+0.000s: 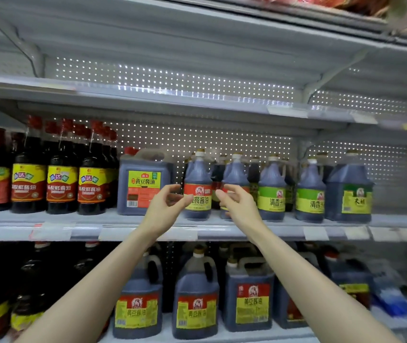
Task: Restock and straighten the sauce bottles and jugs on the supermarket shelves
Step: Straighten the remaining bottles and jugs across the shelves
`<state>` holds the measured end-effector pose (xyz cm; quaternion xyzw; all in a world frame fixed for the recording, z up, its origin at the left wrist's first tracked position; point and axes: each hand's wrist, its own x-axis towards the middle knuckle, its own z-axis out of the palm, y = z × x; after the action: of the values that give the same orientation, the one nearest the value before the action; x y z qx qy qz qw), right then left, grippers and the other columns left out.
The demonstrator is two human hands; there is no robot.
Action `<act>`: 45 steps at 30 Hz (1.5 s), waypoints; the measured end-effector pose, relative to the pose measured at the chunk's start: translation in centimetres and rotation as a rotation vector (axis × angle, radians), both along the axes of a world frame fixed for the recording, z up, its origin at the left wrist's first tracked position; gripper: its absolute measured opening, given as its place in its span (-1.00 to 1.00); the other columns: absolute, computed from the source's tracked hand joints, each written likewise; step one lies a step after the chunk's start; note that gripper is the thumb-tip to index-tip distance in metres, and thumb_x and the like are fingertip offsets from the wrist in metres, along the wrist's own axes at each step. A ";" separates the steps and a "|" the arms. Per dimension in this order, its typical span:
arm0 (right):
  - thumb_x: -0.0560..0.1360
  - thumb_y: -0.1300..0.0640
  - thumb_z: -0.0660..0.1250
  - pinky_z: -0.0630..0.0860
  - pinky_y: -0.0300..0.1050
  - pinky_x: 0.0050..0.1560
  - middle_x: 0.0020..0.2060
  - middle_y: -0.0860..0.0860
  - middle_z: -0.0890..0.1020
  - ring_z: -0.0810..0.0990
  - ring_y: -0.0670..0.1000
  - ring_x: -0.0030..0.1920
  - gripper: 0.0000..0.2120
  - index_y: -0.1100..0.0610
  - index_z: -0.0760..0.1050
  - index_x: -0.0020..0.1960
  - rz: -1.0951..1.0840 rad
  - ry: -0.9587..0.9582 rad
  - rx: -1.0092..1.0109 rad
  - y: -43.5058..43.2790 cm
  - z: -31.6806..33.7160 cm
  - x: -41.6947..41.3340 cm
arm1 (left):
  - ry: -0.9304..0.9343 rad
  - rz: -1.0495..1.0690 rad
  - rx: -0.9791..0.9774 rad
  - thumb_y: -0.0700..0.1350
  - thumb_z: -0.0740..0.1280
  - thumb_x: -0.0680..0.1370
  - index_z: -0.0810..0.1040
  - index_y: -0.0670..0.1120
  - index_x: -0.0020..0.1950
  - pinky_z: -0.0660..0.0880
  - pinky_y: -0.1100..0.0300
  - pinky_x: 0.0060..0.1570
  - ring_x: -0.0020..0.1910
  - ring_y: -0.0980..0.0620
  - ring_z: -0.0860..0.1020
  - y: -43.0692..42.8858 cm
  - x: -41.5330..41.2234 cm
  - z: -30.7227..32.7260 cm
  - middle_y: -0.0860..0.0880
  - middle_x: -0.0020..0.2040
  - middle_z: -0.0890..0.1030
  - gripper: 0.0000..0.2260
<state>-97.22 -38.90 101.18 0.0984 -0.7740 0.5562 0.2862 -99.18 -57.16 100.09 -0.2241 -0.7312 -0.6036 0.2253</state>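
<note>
A dark sauce bottle with a red and yellow label stands upright on the middle shelf. My left hand is raised just left of it, fingers loosely curved, holding nothing. My right hand is just right of it, in front of a second red-labelled bottle, with fingers relaxed. Whether either hand touches a bottle I cannot tell. A square jug with a yellow label stands left of my hands.
Tall red-capped bottles fill the middle shelf's left. Green-labelled bottles and a large jug stand to the right. The shelf below holds handled jugs. The shelf above is bare.
</note>
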 end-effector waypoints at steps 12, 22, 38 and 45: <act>0.57 -0.02 0.30 0.50 -0.01 0.25 0.25 0.05 0.55 0.53 -0.04 0.16 -0.53 0.14 0.35 0.41 0.219 -0.053 0.034 3.1 -1.5 -7.1 | -0.091 0.219 0.024 0.02 0.40 0.52 0.41 -0.10 0.37 0.49 -0.03 0.22 0.14 -0.02 0.54 3.9 -3.9 -1.7 -0.05 0.11 0.57 -0.53; 0.60 -0.04 0.24 0.37 0.04 0.37 0.51 0.01 0.26 0.29 0.04 0.46 -0.36 -0.01 0.02 0.58 0.274 -0.099 -0.041 2.1 -1.0 -12.0 | -0.189 0.075 0.040 0.02 0.38 0.53 0.24 -0.05 0.52 0.45 0.04 0.27 0.25 0.00 0.49 4.3 -9.8 -0.4 -0.05 0.28 0.49 -0.40; 0.62 0.01 0.20 0.47 0.17 0.29 0.40 0.00 0.42 0.46 0.04 0.33 -0.49 -0.10 0.14 0.53 0.193 -0.092 -0.069 0.7 -1.2 -16.7 | -0.176 -0.093 0.084 -0.17 0.38 0.53 0.37 -0.05 0.42 0.56 0.23 -0.12 0.03 0.10 0.58 3.5 -14.4 -0.1 0.06 0.02 0.59 -0.53; 0.63 0.02 0.19 0.49 0.12 0.28 0.40 0.02 0.43 0.47 0.04 0.32 -0.49 -0.09 0.13 0.54 0.175 -0.084 -0.078 0.4 -1.4 -17.6 | -0.175 -0.080 0.052 -0.17 0.36 0.54 0.33 -0.06 0.46 0.52 0.22 -0.08 0.02 0.14 0.54 3.5 -15.2 -0.1 0.12 0.00 0.56 -0.51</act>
<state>-114.82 -38.46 99.76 0.1309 -0.7516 0.6124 0.2074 -114.42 -53.70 100.00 -0.1937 -0.7227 -0.6480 0.1421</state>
